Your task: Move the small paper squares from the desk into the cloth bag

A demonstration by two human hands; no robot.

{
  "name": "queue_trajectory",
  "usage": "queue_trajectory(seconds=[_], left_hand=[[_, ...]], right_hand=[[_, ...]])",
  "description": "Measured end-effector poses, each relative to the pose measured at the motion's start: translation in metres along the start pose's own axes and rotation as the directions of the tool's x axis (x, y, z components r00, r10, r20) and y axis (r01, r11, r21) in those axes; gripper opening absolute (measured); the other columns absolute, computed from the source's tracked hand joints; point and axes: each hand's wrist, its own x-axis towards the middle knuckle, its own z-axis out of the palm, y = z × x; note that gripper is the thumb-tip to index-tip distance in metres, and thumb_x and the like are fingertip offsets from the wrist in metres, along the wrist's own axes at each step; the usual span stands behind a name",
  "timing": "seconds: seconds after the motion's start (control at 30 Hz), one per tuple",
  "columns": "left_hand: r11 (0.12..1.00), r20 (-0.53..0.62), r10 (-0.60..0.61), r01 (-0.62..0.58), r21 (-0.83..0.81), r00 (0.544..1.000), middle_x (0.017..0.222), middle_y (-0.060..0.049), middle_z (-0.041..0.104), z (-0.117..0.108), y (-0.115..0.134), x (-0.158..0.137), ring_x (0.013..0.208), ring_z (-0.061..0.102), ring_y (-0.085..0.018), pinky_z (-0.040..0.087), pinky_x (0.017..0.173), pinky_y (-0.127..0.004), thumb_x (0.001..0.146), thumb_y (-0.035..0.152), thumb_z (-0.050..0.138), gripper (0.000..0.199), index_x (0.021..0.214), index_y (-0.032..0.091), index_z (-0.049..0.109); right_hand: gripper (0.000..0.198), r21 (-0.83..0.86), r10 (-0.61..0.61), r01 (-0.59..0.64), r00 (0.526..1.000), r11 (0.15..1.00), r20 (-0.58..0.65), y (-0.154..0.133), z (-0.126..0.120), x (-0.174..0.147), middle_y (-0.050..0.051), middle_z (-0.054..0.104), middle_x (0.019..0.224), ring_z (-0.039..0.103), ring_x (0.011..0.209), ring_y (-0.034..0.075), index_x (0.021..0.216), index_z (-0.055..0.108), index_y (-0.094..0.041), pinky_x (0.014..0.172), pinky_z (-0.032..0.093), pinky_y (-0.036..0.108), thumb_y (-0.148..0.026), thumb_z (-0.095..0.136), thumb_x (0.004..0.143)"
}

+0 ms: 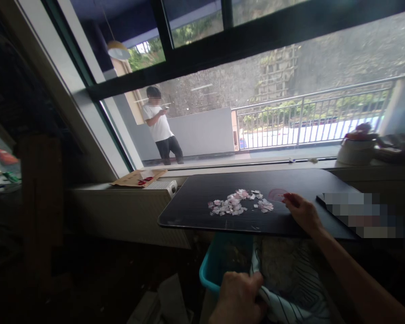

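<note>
My right hand [302,213] is above the dark tabletop, thumb and fingers pinched on a small, see-through pinkish round piece [276,195], perhaps plastic; its exact kind is unclear. Just left of it, many small whitish-pink paper-like squares [234,203] lie in loose heaps on the black table [189,198]. Lower down, below the table's front edge, my left hand [238,292] is closed around the edge of a white cloth with dark stripes [280,303], which looks like an open bag. Its inside is dim. Beside it stands a turquoise plastic basket [207,274] with dark contents.
Red-handled scissors [145,181] lie on brown paper [128,179] by a white radiator [162,185]. A blurred-out flat item [357,213] rests on the table's right side. Beyond the window, a person [162,126] stands near a railing [303,117]. Cardboard [40,202] stands at left.
</note>
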Motion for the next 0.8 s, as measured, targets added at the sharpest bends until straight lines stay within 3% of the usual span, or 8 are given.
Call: queue_trajectory(seconds=[0.13, 0.3, 0.5, 0.8], left_hand=[[1.000, -0.019, 0.008, -0.008, 0.000, 1.000, 0.092, -0.005, 0.072, 0.001, -0.001, 0.001, 0.088, 0.067, -0.030, 0.049, 0.078, -0.035, 0.074, 0.036, 0.058, 0.027, 0.096, 0.024, 0.067], [0.999, -0.021, 0.026, -0.025, 0.020, 0.999, 0.091, -0.005, 0.072, 0.001, -0.002, 0.002, 0.087, 0.067, -0.029, 0.048, 0.076, -0.034, 0.074, 0.035, 0.058, 0.027, 0.097, 0.023, 0.066], [0.999, -0.025, 0.030, -0.030, 0.023, 0.999, 0.090, -0.003, 0.072, -0.005, 0.000, 0.000, 0.085, 0.067, -0.027, 0.047, 0.073, -0.032, 0.075, 0.034, 0.056, 0.025, 0.096, 0.024, 0.065], [0.999, -0.015, 0.039, -0.039, 0.010, 0.999, 0.088, -0.002, 0.071, -0.006, -0.001, 0.000, 0.084, 0.066, -0.025, 0.045, 0.072, -0.030, 0.075, 0.033, 0.055, 0.025, 0.097, 0.024, 0.064]], right_hand=[[0.030, 0.034, -0.025, 0.022, 0.996, 0.999, 0.086, -0.002, 0.002, -0.001, 0.006, 0.075, 0.078, 0.069, 0.074, 0.025, 0.084, 0.070, -0.021, 0.071, 0.054, 0.037, -0.044, 0.062, 0.067], [0.028, 0.009, 0.017, -0.017, 1.000, 1.000, 0.002, -0.003, -0.002, -0.002, 0.009, 0.075, 0.083, 0.069, 0.081, 0.027, 0.087, 0.069, -0.019, 0.077, 0.052, 0.040, -0.040, 0.058, 0.071], [0.026, 0.064, -0.005, 0.000, 0.997, 0.998, 0.072, -0.011, -0.002, -0.005, 0.006, 0.074, 0.076, 0.069, 0.074, 0.023, 0.082, 0.070, -0.019, 0.072, 0.053, 0.035, -0.039, 0.059, 0.069], [0.022, 0.040, 0.055, -0.056, 0.998, 0.998, 0.025, -0.009, -0.003, -0.004, 0.006, 0.073, 0.077, 0.068, 0.077, 0.023, 0.080, 0.069, -0.020, 0.076, 0.051, 0.037, -0.034, 0.058, 0.068]])
